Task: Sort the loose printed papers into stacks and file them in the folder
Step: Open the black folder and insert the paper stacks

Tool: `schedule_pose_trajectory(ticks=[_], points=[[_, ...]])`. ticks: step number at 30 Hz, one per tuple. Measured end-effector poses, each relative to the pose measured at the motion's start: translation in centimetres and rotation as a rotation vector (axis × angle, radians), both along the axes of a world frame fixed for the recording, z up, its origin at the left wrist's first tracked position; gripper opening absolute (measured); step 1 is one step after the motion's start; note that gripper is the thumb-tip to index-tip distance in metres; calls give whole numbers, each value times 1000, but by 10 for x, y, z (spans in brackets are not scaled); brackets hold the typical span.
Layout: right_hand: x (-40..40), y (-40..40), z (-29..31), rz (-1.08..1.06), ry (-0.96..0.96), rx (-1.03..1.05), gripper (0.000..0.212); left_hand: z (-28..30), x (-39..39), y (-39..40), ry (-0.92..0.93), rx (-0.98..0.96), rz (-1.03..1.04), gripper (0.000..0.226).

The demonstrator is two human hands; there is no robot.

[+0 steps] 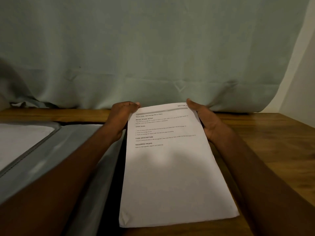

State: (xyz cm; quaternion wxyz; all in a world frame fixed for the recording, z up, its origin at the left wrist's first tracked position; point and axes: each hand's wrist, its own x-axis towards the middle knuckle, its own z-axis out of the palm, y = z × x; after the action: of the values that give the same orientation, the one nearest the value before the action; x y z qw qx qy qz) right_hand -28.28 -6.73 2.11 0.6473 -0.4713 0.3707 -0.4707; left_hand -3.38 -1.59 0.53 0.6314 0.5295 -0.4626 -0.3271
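A stack of white printed papers [170,167] lies lengthwise in the middle, its near end on the wooden table [272,142]. The top sheet shows printed headings. My left hand [121,118] grips the stack's far left edge, fingers curled round the corner. My right hand [204,120] holds the far right edge, thumb on top near the corner. To the left lies an open grey zip folder [56,150] with a white sheet [18,140] inside it. My left forearm crosses above the folder.
A pale green curtain [153,57] hangs along the table's far edge. A light wall [303,74] shows at the right. Bare wood stretches to the right of the stack.
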Motion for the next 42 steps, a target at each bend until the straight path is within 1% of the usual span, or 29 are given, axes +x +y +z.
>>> schedule_pose_trajectory(ticks=[2, 4, 6, 8, 11, 13, 16, 18, 21, 23, 25, 28, 30, 31, 33, 34, 35, 36, 37, 38, 39, 40, 42], points=[[2, 0, -2, -8, 1, 13, 55, 1, 1, 0, 68, 44, -26, 32], [1, -3, -4, -21, 8, 22, 53, 0, 1, -1, 66, 64, -42, 45], [-2, -6, -5, -40, 25, 29, 51, -1, 0, -2, 16, 52, -47, 35], [-3, -10, -6, -65, 32, 21, 46, -2, -1, -2, 10, 47, -53, 27], [-5, -14, -8, -91, 47, 24, 29, -4, 0, -2, 78, 50, -98, 28], [-6, -16, -9, -100, 52, 29, 26, -4, -1, -1, 117, 45, -121, 30], [-6, -15, -9, -95, 37, 23, 30, -3, -2, -1, 132, 43, -139, 28], [-5, -12, -7, -88, 3, 56, 36, -2, 0, -1, 138, 41, -152, 27], [-6, -15, -9, -66, -77, 173, 37, -2, 0, -1, 178, 40, -188, 30], [-5, -18, -13, -100, -83, 211, 36, -4, 1, -2, 206, 56, -202, 30], [-6, -18, -14, -110, -65, 210, 43, -4, 4, -3, 225, 74, -215, 32], [-9, -13, -10, 27, -84, 196, 46, -6, 6, -4, 262, 96, -234, 42], [-13, -16, -11, 45, -119, 215, 51, -7, 6, -5, 269, 112, -246, 45], [-13, -21, -14, 52, -142, 227, 47, -7, 4, -5, 275, 116, -256, 43], [-12, -21, -12, 49, -133, 245, 26, -7, 0, -5, 300, 115, -269, 35], [-12, -23, -13, 36, -133, 233, 32, -7, -1, -4, 318, 116, -268, 32], [-13, -26, -13, 68, -104, 239, 44, -7, -1, -5, 343, 118, -263, 31], [-12, -20, -9, 75, -95, 242, 41, -7, 2, -5, 380, 121, -251, 31], [-13, -16, -6, 131, -86, 242, 40, -7, 5, -7, 425, 121, -230, 31], [-15, -10, -3, 169, -36, 220, 58, -7, 9, -9, 472, 117, -203, 28], [-16, -9, -2, 221, 53, 189, 72, -7, 15, -10, 511, 103, -172, 24], [-18, -7, -3, 235, 139, 137, 74, -7, 18, -12, 542, 88, -145, 22], [-16, 3, -4, 246, 224, 27, 59, -7, 26, -14, 593, 75, -78, 21]])
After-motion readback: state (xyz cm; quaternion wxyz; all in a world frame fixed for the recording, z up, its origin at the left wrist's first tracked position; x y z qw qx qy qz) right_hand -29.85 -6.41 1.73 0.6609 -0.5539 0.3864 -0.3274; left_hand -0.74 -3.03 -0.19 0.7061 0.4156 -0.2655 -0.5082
